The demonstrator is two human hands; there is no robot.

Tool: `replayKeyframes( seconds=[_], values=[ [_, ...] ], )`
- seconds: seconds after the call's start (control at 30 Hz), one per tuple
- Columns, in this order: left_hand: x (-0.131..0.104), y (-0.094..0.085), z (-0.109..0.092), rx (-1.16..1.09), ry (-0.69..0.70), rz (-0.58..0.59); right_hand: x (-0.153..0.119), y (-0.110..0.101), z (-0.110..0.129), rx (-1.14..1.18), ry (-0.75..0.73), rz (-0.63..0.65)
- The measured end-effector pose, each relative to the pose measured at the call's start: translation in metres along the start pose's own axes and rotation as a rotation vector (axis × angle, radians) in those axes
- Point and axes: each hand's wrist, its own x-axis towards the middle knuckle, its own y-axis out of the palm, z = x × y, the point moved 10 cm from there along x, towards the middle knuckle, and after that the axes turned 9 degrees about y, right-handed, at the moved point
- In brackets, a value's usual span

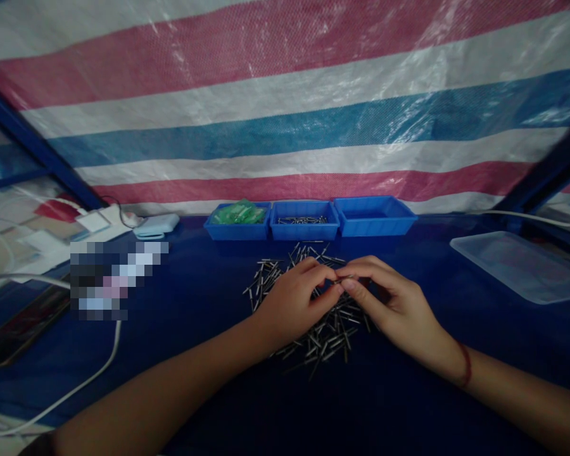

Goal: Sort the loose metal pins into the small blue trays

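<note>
Over a loose pile of thin metal pins (330, 339), my two hands meet fingertip to fingertip. My left hand (292, 297) pinches thumb and forefinger together at one end of a small metal pin (346, 278). From the other side, my right hand (403, 304) grips the same pin between thumb and forefinger. Fingertips cover most of this pin, so its full shape is hidden. The pile's pins are dark and silvery, lie in all directions, and are partly hidden beneath my left hand.
Three blue bins stand in a row behind the pile: the left bin (213, 229) holds green plastic, the middle bin (306, 232) holds pins, and the right bin (377, 227) shows none. A translucent lid (517, 266) lies right. Left are a phone (26, 323) and white cable (109, 361).
</note>
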Motion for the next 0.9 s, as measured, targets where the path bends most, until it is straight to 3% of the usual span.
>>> replayKeyframes(
  seconds=[0.17,0.57,0.9],
  values=[
    [0.0,-0.004,0.0,0.0,-0.009,-0.028,0.0,-0.003,-0.006,0.023,0.034,-0.043],
    [-0.001,-0.023,-0.011,0.086,0.058,-0.173,0.001,0.002,-0.007,0.026,0.043,0.006],
    [-0.001,-0.025,-0.021,0.135,0.128,-0.187,0.003,0.002,0.0,0.029,0.023,0.004]
  ],
)
